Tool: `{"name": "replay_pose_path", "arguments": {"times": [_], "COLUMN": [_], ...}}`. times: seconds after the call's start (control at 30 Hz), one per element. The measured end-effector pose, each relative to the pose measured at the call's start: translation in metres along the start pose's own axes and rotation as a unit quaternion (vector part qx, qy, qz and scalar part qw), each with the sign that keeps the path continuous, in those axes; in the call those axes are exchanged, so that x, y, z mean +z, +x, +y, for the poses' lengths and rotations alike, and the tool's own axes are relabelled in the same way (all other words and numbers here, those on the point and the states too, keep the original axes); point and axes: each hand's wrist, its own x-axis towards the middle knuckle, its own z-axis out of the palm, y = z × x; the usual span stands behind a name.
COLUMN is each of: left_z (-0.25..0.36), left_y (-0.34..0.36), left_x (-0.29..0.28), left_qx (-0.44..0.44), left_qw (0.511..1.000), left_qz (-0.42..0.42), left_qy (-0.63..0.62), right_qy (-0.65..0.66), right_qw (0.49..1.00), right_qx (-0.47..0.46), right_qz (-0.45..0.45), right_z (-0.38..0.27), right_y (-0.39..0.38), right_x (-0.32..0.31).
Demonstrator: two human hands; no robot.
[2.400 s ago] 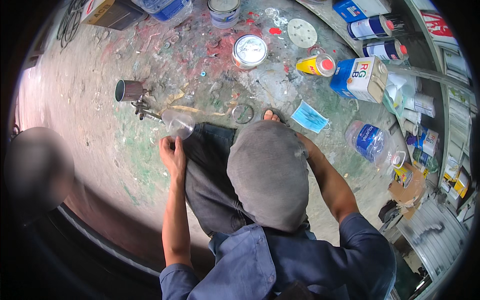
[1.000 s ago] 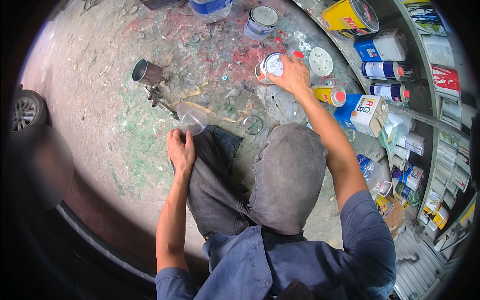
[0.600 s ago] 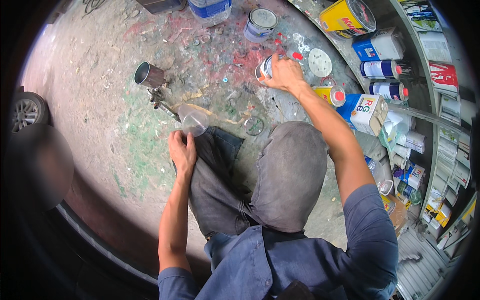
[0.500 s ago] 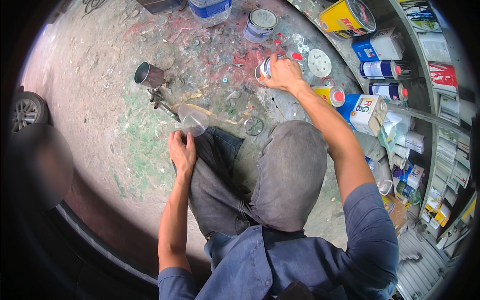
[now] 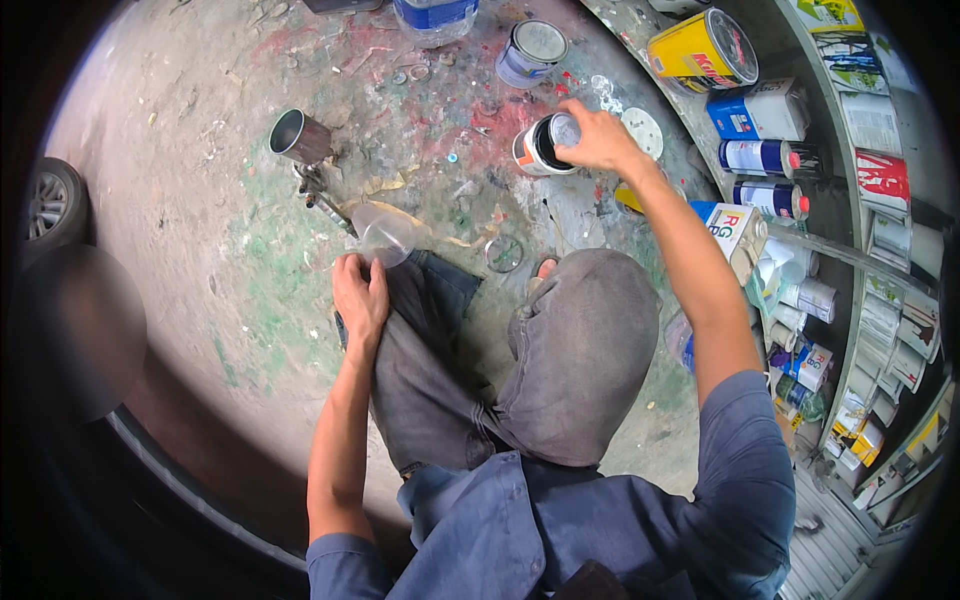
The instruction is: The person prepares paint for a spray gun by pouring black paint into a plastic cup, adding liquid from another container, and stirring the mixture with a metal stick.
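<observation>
My right hand (image 5: pixel 605 138) grips a round grey lid (image 5: pixel 565 129) by its edge. The lid is tilted up off an open paint can (image 5: pixel 531 154), which has a white and orange side and a dark inside. By my left knee, my left hand (image 5: pixel 360 298) has its fingers closed at the edge of a clear plastic cup (image 5: pixel 388 236), which leans over. Just beyond the cup is a spray gun (image 5: pixel 318 198) with a dark metal cup (image 5: pixel 302 138) on it. A clear round lid or ring (image 5: pixel 503 254) lies on the floor between the cup and my right knee.
A closed paint can (image 5: pixel 528 58) and a large clear bottle (image 5: pixel 436 20) stand farther off on the paint-stained floor. To the right, shelves (image 5: pixel 858 190) carry several cans and bottles, among them a yellow bucket (image 5: pixel 705 50). A car wheel (image 5: pixel 52 203) is at the far left.
My right hand has lifted the lid from the can and tilted it up to the right, so the can's dark inside shows. My left hand stays by the plastic cup.
</observation>
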Motion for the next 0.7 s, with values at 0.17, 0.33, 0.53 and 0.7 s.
{"name": "replay_pose_path", "arguments": {"times": [0.17, 0.33, 0.53, 0.7], "left_z": [-0.004, -0.011, -0.007, -0.01], "left_y": [0.0, -0.001, 0.0, -0.002], "left_x": [0.003, 0.0, 0.006, 0.005], "left_qx": [0.012, 0.012, 0.018, 0.031], "left_qw": [1.0, 1.0, 1.0, 0.999], "left_qz": [0.019, 0.007, -0.004, 0.007], "left_qy": [-0.006, -0.015, -0.01, -0.02], "right_qy": [0.08, 0.279, 0.476, 0.4], "right_qw": [0.994, 0.957, 0.862, 0.846], "right_qx": [-0.009, 0.05, 0.112, 0.32], "right_qz": [-0.075, 0.06, 0.129, 0.146], "right_z": [0.031, 0.049, 0.089, 0.075], "right_y": [0.002, -0.038, -0.128, -0.138], "right_x": [-0.005, 0.001, 0.13, 0.182]}}
